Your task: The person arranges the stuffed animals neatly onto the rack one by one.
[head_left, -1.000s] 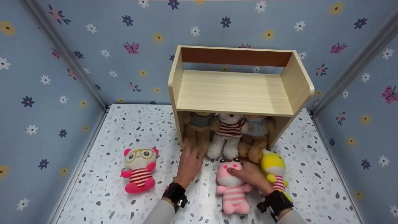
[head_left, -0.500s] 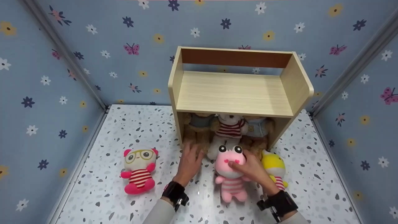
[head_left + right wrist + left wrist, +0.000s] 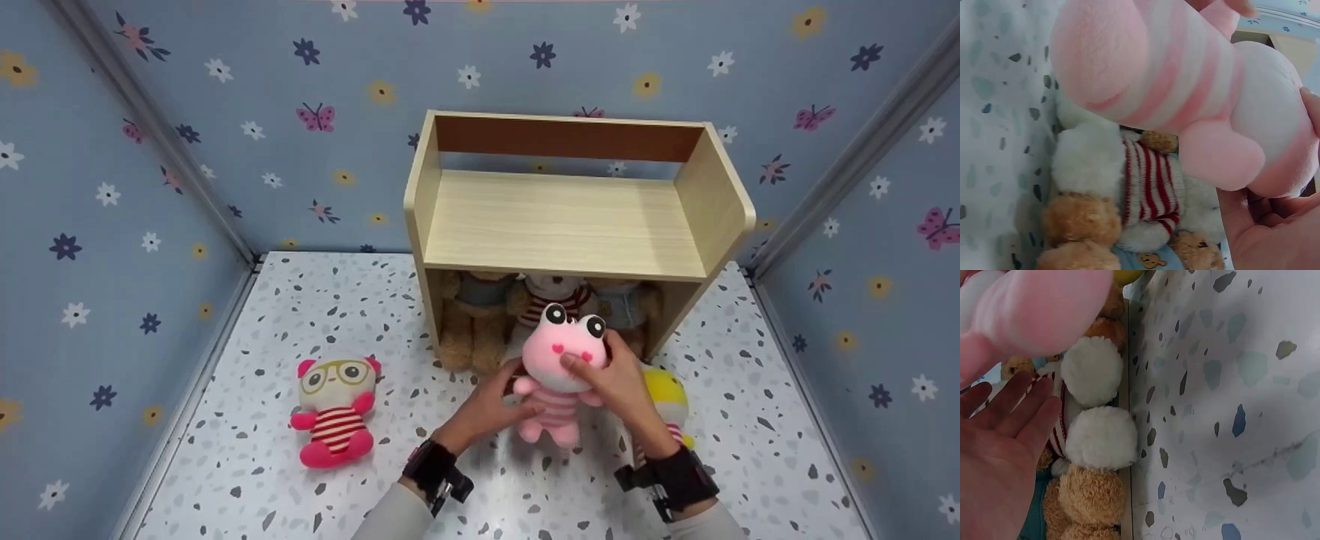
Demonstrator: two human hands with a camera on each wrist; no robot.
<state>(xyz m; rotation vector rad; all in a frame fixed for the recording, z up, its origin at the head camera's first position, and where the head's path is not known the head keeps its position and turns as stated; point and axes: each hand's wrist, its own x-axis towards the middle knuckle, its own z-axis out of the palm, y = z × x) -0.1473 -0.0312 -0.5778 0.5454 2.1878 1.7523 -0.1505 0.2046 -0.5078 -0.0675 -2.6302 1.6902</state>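
In my right hand (image 3: 624,381) I grip a pink plush frog (image 3: 556,409) by its head, thumb across the face and fingers behind. The frog has big black-and-white eyes, heart cheeks and a striped body, tilted in front of the shelf. My left hand (image 3: 487,409) reaches to the frog's side with thumb and fingers spread; its fingers look straight in the left wrist view. Behind the frog, a brown teddy bear (image 3: 474,337), a white bear in a striped sweater (image 3: 1154,185) and another brown bear in light blue (image 3: 626,304) sit in the lower compartment.
The wooden shelf (image 3: 566,225) stands near the back wall. A pink-and-white plush panda (image 3: 337,412) with yellow glasses lies at the left on the speckled floor (image 3: 247,480). A yellow plush toy (image 3: 666,390) lies right of the shelf's front, partly behind my right forearm.
My right hand has raised the frog off the floor toward the shelf, tilting it. My left hand has left the brown bear's feet and moved right to the frog's side.
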